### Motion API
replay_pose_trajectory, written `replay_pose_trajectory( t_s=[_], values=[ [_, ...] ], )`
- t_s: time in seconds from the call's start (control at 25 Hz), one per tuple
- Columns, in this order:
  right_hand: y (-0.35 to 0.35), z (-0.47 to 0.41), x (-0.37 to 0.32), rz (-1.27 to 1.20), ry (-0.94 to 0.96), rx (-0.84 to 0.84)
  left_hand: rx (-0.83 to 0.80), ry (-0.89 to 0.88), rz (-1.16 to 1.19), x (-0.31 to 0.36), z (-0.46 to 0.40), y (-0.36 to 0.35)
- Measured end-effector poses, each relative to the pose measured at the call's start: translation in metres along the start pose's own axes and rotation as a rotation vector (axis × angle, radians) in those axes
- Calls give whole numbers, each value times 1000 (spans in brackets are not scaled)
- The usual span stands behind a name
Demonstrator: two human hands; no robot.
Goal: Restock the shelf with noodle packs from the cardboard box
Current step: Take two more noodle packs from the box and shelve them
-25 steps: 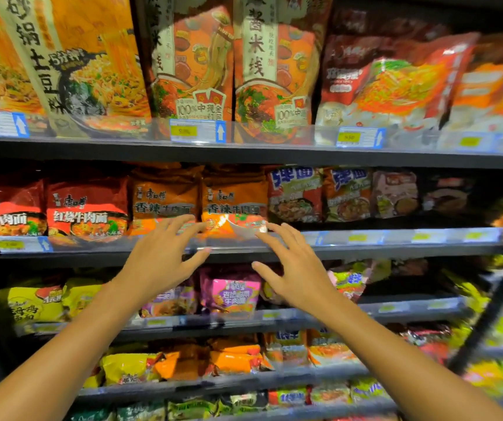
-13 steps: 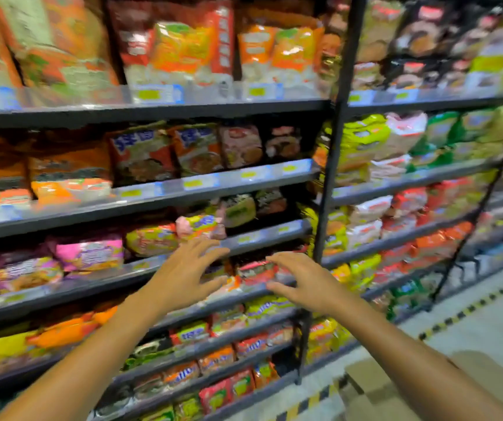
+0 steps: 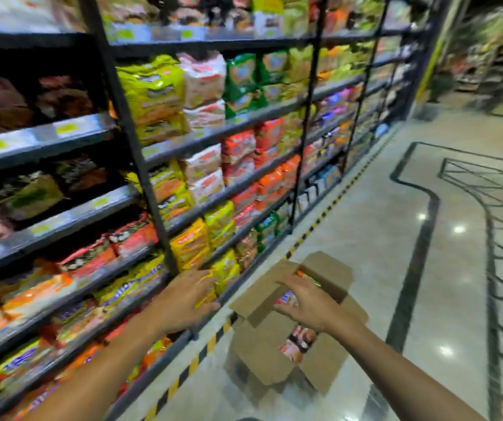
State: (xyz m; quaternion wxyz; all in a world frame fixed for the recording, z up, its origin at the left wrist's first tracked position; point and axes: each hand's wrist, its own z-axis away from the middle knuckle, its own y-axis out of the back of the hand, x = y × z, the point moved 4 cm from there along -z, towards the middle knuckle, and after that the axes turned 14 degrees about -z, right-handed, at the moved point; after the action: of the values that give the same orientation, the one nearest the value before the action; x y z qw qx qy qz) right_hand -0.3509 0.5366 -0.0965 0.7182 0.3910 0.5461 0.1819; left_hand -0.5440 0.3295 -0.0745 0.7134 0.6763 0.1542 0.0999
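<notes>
The box [image 3: 292, 326] now sits in view on the floor, near right of the shelf [image 3: 62, 220], with its flaps folded out and packs [image 3: 300, 344] showing inside. A second ago the view faced the shelf head-on and both hands were raised to the packs on a middle tier; half a second ago they had dropped lower and only a corner of the box showed. Since then the view has swung right and down, and both hands have come down with it. I read this as the last pack being placed and the person turning back for the next one, so the restocking is mid-cycle, with stock left in the box.

The right hand [image 3: 305, 302] hovers over the open box, palm down, fingers spread and lightly bent, holding nothing; whether it touches the packs beneath is unclear. The left hand [image 3: 188, 299] reaches out in front of the shelf's low tiers, near the yellow packs [image 3: 226, 268], fingers straight and apart, also empty. Both forearms stretch forward from the near edge. Motion blur smears the shelf, so labels cannot be read. Further right, the pale floor [image 3: 365, 208] carries dark inlaid lines.
</notes>
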Motion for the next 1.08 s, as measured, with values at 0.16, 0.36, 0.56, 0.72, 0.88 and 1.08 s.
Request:
replay_pose_trajectory(
  t_s=[0.16, 0.36, 0.56, 0.72, 0.88, 1.08],
  values=[
    [30, 12, 66, 13, -112, 13, -109, -92, 50, 59, -76, -31],
    [83, -4, 146, 36, -180, 13, -118, -137, 101, 120, -162, -52],
    [138, -18, 232, 26, -236, -35, -177, -122, 178, 173, -255, -67],
    [180, -29, 284, 0, -253, -35, -234, -73, 225, 206, -316, -76],
    [217, -45, 338, -41, -224, -84, -237, -13, 231, 244, -357, -79],
    [262, -66, 393, -66, -126, -175, -213, 136, 274, 286, -381, -89]
  ],
)
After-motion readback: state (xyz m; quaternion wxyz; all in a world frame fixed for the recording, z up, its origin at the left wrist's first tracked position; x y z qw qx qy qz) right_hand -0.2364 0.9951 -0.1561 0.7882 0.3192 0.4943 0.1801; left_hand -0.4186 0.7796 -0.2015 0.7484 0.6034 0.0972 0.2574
